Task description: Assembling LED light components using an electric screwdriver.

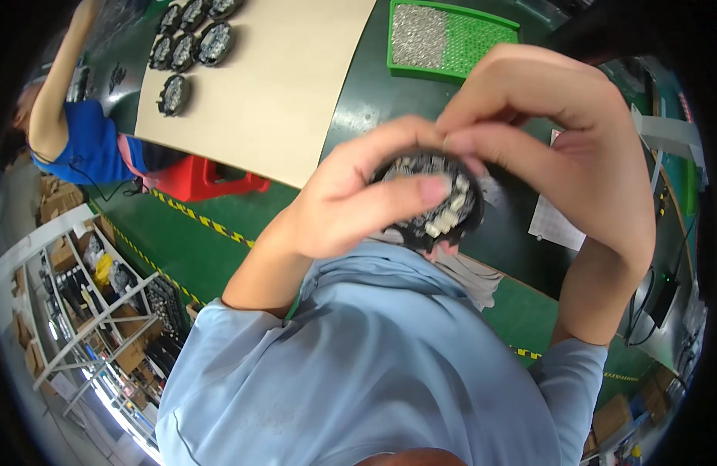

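Observation:
My left hand (335, 198) is wrapped round a round black housing with a circuit board (461, 203) in it, held close in front of my body. Its thumb lies across the board's face, beside some small white connectors. At the housing's upper right edge, my right hand (564, 128) is closed in a pinch, thumb against index finger. Whatever lies between those fingertips, if anything, is too small or hidden to make out. Several similar round black housings (215, 43) with boards lie at the upper left on a beige sheet (257, 97).
Beyond my right hand stands a green tray (424, 71) with many small metal pieces at its left. A white paper (556, 224) lies on the dark green table (366, 97). On the left are a co-worker in blue (90, 140), a red stool (191, 179) and a shelf rack (102, 318).

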The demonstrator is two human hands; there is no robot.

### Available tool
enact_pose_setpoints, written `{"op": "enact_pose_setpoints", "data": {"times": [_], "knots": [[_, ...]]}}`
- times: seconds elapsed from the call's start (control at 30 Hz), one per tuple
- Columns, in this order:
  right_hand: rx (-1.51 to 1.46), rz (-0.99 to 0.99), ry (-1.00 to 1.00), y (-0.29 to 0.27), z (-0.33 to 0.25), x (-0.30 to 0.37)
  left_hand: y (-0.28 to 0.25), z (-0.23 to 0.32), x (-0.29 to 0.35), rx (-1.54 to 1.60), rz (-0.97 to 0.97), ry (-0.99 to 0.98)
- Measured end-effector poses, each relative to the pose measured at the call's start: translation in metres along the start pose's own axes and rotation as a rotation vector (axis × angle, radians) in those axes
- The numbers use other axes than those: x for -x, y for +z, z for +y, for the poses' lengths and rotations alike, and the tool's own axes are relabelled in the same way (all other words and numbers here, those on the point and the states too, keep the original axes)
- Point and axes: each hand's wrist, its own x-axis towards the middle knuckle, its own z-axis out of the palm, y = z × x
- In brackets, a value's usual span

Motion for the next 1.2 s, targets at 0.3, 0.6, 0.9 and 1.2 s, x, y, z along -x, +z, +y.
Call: {"op": "enact_pose_setpoints", "data": {"times": [0.3,0.6,0.9,1.2], "knots": [[-0.341,0.064,0.401,0.013,0.004,0.01,0.007,-0.009,-0.011,0.06,0.245,0.166],[-0.557,0.064,0.56,0.025,0.001,-0.007,-0.005,-0.006,-0.012,0.108,0.213,0.152],[-0.543,0.16,0.597,0.035,-0.004,-0.008,-0.007,-0.007,-0.013,0.133,0.199,0.167],[-0.347,0.176,0.542,0.032,-0.016,-0.003,-0.001,-0.008,-0.006,0.108,0.165,0.207]]}}
